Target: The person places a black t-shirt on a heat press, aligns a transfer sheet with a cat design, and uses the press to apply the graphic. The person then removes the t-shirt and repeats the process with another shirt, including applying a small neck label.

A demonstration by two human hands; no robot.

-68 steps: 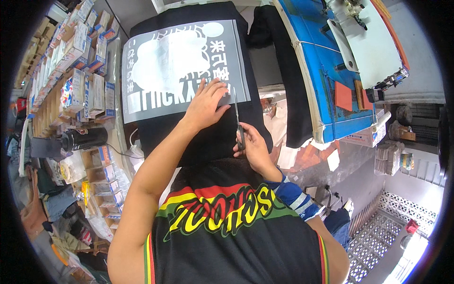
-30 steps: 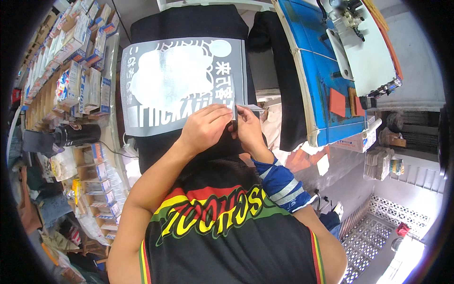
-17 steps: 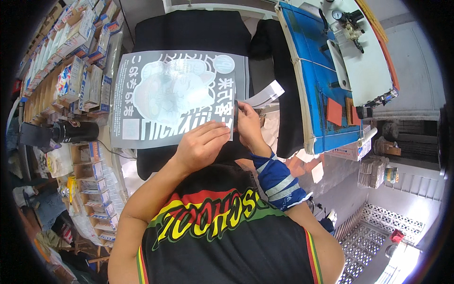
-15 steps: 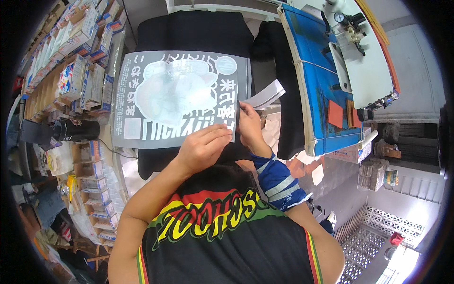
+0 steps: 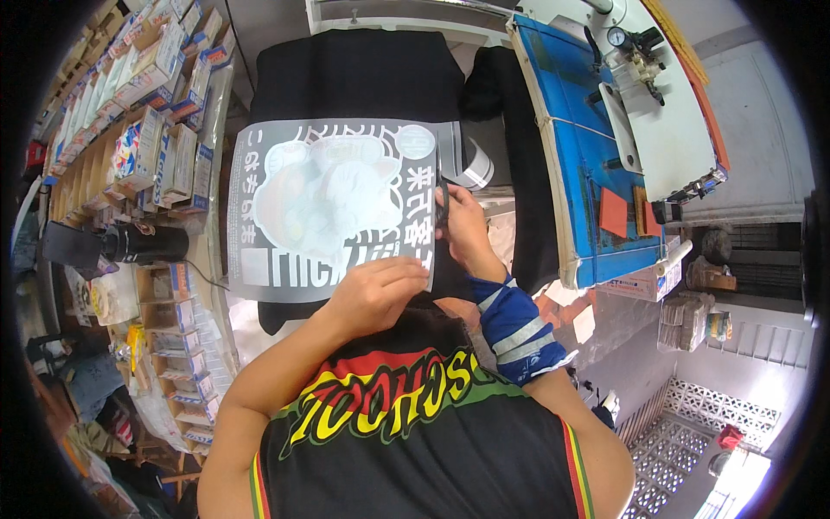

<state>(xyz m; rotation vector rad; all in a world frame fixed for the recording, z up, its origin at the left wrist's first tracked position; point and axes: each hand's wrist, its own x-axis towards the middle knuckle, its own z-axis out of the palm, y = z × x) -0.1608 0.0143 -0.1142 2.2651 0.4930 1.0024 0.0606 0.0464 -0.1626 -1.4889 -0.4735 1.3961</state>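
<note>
A grey printed film sheet with a white mascot and lettering lies over black fabric. My left hand pinches the sheet's near right corner, fingers together. My right hand grips black-handled scissors along the sheet's right edge, the blades pointing away from me. A narrow trimmed strip curls out to the right beyond the scissors. Another black fabric piece hangs just right of it.
Cardboard boxes are racked on the left, beside a black cylindrical device with a cable. At right stands a blue-topped machine with a gauge and orange pad. Scattered papers lie below it; stacked bundles sit farther right.
My left hand went from spread on the film to pinching its corner, and has moved down. The scissors have moved forward along the edge; a strip has curled away. The sheet appears lower in view.
</note>
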